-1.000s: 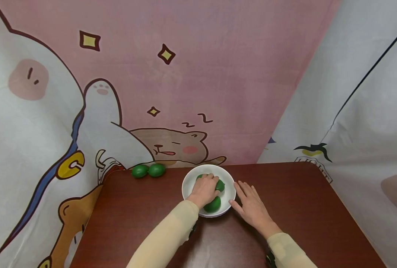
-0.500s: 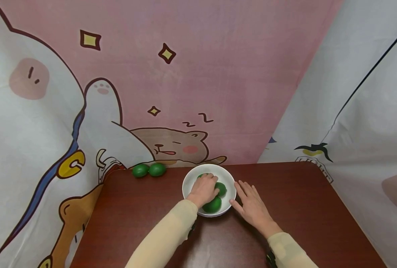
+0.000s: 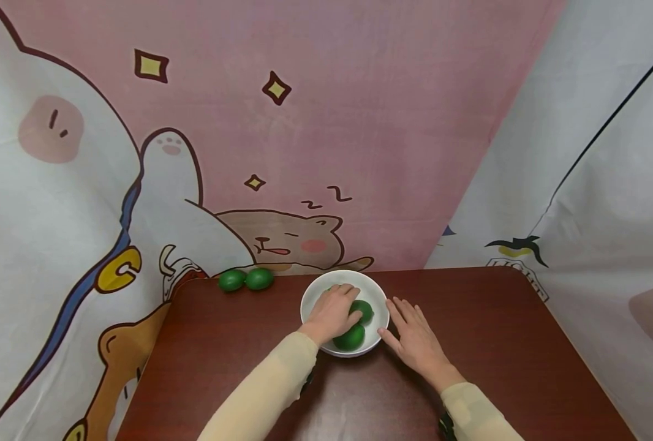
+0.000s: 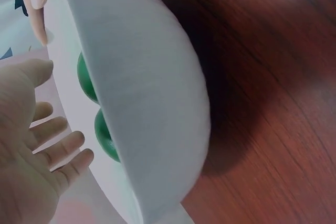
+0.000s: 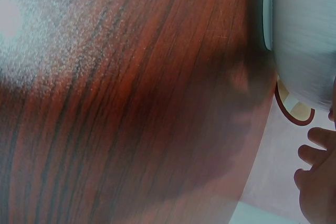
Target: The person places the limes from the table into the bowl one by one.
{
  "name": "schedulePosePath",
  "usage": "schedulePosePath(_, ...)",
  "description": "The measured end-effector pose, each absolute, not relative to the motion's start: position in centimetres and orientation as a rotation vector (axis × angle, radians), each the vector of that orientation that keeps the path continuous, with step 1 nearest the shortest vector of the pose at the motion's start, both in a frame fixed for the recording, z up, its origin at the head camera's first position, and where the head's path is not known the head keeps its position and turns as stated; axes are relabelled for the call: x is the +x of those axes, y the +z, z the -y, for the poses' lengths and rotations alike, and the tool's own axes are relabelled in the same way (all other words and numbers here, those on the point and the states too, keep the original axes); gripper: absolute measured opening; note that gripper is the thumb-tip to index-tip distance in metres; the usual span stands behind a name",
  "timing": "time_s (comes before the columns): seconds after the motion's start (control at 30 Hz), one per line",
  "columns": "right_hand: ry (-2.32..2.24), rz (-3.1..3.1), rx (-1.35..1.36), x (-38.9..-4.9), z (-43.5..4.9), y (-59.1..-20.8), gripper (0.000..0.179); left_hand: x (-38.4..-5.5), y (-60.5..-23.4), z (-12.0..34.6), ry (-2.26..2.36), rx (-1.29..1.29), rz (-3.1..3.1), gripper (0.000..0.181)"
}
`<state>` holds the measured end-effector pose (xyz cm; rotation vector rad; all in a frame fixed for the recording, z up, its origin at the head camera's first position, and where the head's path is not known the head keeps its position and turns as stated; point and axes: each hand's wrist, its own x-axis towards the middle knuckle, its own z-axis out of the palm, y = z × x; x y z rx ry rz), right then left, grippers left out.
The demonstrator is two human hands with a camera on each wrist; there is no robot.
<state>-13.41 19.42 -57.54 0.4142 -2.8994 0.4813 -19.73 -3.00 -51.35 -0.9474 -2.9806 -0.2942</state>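
A white bowl (image 3: 375,293) stands near the table's far edge with green limes in it. One lime (image 3: 350,338) lies toward its near side, and another lime (image 3: 366,311) sits just behind that. My left hand (image 3: 331,313) is over the bowl, partly covering its inside. In the left wrist view the fingers (image 4: 68,174) are spread and loosely bent, with nothing between them. A trace of green shows behind that hand in the head view. At the bowl's right side, my right hand (image 3: 419,348) has its fingers extended, fingertips right at the rim.
Two more limes, a left one (image 3: 232,280) and a right one (image 3: 260,279), lie side by side at the far left edge of the brown wooden table (image 3: 470,324). A cartoon-printed cloth (image 3: 392,153) hangs directly behind the table.
The lime at the bowl's right has shifted slightly toward me. My left hand has loosened and drawn back a little to the left. The right hand stays at the rim.
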Motion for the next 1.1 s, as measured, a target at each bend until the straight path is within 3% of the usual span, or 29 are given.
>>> schedulePosePath(1.1,0.493,2.901,0.409,-13.5,-19.4,-57.7,0.075,-19.4,-50.4,8.9,-0.549,-0.901,2.876,0.057)
